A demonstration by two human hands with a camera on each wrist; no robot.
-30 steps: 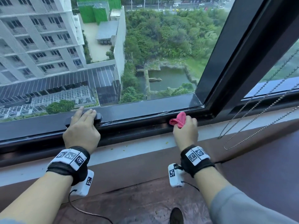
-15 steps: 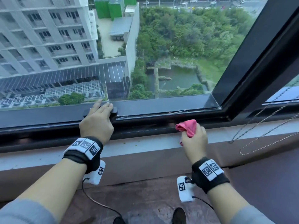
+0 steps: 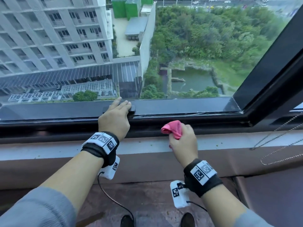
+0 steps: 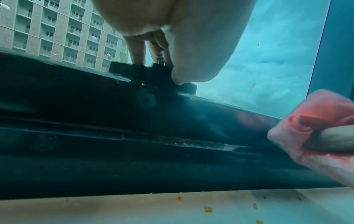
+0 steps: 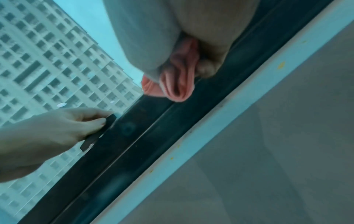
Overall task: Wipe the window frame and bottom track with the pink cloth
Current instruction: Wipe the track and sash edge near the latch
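The wiping is looking only partly done, as far as I can judge: pale grit is lying in the track left of the cloth, crumbs are dotting the sill, and nothing is showing which parts of the frame are already clean. The right hand is clenching the bunched cloth, fingers curled tight round it, at the track's inner edge just right of the left hand. That hand is holding the handle on the frame's bottom rail, fingers laid over its top and thumb pressing its near side.
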